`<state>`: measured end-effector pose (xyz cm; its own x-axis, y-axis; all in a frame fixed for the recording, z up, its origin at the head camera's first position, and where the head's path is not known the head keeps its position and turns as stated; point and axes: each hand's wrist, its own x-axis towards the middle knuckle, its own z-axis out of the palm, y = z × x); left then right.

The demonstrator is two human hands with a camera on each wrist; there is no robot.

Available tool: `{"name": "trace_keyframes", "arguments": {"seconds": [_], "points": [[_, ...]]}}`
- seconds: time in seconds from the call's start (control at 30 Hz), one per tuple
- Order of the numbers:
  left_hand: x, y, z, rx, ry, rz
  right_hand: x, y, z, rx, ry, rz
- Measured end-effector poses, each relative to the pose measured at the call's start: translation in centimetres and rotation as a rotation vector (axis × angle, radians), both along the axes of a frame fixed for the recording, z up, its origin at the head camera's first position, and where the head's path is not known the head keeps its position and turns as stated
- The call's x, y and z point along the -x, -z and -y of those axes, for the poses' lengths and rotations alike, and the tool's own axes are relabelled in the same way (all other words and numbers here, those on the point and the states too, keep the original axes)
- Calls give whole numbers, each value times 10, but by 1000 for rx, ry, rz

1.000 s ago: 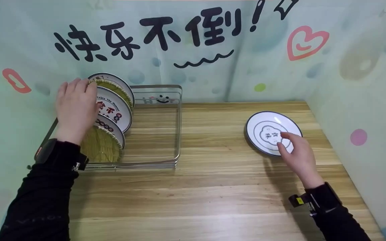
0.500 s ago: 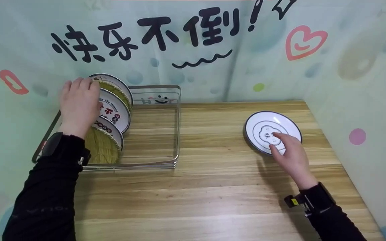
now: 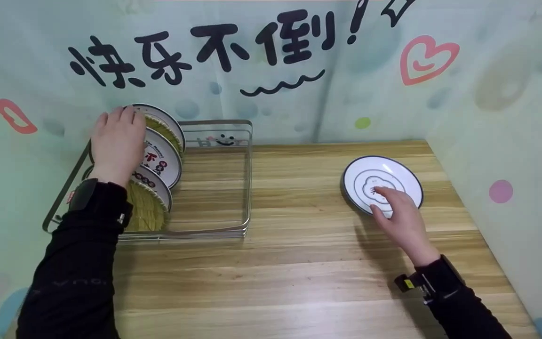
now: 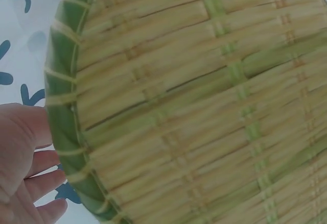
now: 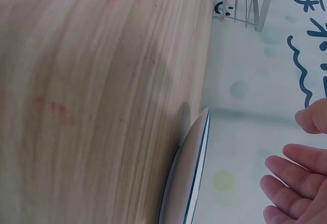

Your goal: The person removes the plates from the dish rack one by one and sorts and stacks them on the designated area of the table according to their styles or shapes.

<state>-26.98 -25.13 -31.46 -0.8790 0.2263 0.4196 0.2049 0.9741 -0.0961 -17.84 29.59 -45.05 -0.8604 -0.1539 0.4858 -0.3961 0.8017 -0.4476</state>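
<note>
My left hand (image 3: pixel 119 143) is over the left side of a wire rack (image 3: pixel 251 174), at the tops of plates standing on edge. Among them are a white plate with red characters (image 3: pixel 170 155) and a woven bamboo tray (image 3: pixel 146 209) at the front. In the left wrist view, the fingers lie beside the green rim of a bamboo tray (image 4: pixel 179 106); whether they touch it is unclear. My right hand (image 3: pixel 403 221) hovers above a white, blue-rimmed plate (image 3: pixel 358 176). The right wrist view shows its fingers apart from the plate (image 5: pixel 189 173), which has another rim beneath it.
The wooden tabletop (image 3: pixel 294 263) stretches between rack and plate. A printed backdrop (image 3: pixel 370 94) closes off the back and both sides. Wrist cameras are strapped to both wrists.
My left hand has moved slightly right across the standing plates. My right hand has drifted left over the blue-rimmed plate. The plates have stayed in place.
</note>
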Motion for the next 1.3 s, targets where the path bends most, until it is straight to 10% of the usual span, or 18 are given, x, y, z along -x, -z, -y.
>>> {"name": "trace_keyframes", "arguments": {"seconds": [0.63,1.3], "points": [[6,4,-4,145,-13,191,-1,5,-2,-3,-22,-5],[7,0,-3,144,4,14,2,5,3,21,-81,-15]]}}
